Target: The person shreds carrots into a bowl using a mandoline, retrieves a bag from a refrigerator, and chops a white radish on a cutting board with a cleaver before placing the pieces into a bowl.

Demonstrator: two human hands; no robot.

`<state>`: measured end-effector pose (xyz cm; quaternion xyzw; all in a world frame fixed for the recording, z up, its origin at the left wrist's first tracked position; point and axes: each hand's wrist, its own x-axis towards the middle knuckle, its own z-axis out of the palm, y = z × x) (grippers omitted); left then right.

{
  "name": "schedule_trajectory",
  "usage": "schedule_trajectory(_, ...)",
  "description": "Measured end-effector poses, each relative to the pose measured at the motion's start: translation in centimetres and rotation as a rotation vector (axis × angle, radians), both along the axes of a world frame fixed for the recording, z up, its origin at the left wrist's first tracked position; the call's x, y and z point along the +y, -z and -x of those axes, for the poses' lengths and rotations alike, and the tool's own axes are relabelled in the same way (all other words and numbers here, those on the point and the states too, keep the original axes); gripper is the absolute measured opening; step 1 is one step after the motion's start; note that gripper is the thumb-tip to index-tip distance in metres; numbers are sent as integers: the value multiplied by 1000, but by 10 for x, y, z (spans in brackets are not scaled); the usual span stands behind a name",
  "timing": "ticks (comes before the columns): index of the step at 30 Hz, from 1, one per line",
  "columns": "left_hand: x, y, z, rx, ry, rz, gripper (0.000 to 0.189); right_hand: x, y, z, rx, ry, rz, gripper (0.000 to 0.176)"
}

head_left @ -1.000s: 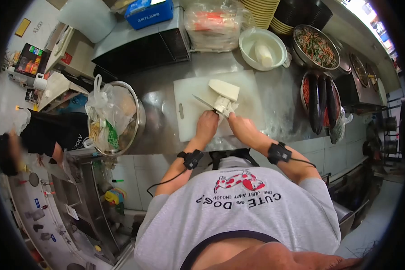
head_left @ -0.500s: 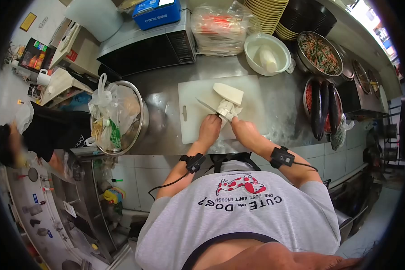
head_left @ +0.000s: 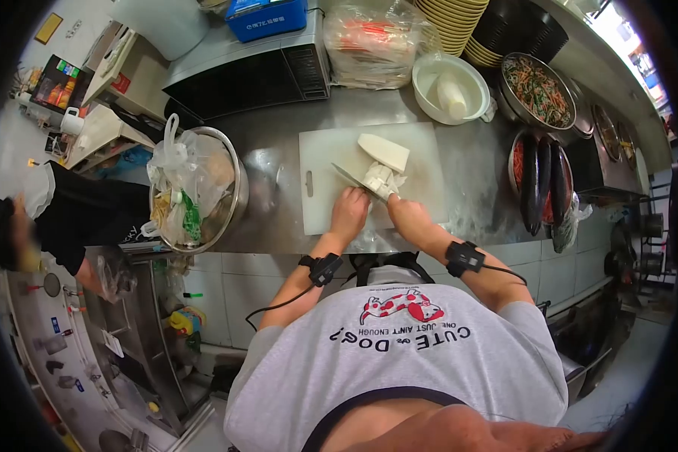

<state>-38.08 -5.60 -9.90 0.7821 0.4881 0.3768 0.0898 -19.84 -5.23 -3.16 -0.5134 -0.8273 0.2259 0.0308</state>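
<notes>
My left hand (head_left: 348,212) grips the handle of a knife (head_left: 352,179), whose blade lies slantwise across a white cutting board (head_left: 322,207). Beside it, my right hand (head_left: 404,214) presses its fingers on a small pile of cut white vegetable pieces (head_left: 380,178) right at the blade. A larger uncut white vegetable block (head_left: 384,152) lies just beyond the pile on the board. Each of my wrists carries a black band with a cable.
A white bowl (head_left: 450,89) holding a peeled white root, a metal bowl of shredded vegetables (head_left: 538,89) and a bowl of eggplants (head_left: 538,181) stand on the right. Left of the board is a metal bowl with plastic bags (head_left: 195,188). A microwave (head_left: 248,68) stands behind. A person in black (head_left: 60,218) stands left.
Both hands stay at the same spot on the board, with the knife against the white pieces. The person at the left has shifted slightly.
</notes>
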Motion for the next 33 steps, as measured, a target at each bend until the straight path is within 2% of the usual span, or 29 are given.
schedule_trajectory(2, -3, -2, 0, 34, -3, 27, 11, -3, -15, 2, 44, 47, -8, 9)
schedule_trajectory(5, -6, -8, -3, 44, -31, 82, 11, -1, 15, -2, -16, 39, 59, 8)
schedule_trajectory(11, -5, 4, -2, 64, -39, 45, 6, -4, -13, 3, 34, 28, 29, 10)
schedule_trajectory(12, -14, 7, -3, 59, -39, 61, 6, -11, -4, 0, 28, 27, 44, 10)
schedule_trajectory(15, -2, -6, 0, 104, -53, 114, 15, 4, 13, -2, 0, 2, 7, 11)
schedule_trajectory(17, -18, -20, 3, 51, -43, 130, 32, -2, 12, -2, 14, 8, 33, 11)
schedule_trajectory(18, -21, -17, 4, 54, -46, 126, 32, -1, 13, -3, 17, 5, 30, 11)
schedule_trajectory(20, -26, -7, 4, 83, -130, 142, 45, -2, 16, -7, 61, 27, 57, 12)
schedule_trajectory(26, -5, -8, -16, 67, -124, 187, 45, 25, 21, -29, 15, 95, 67, 20)
schedule_trajectory(31, 20, -10, -45, 50, -179, 175, 40, 51, 15, -52, -1, 77, 15, 16)
schedule_trajectory(33, 22, -12, -44, 64, -170, 153, 37, 50, 10, -53, -39, -7, -3, 12)
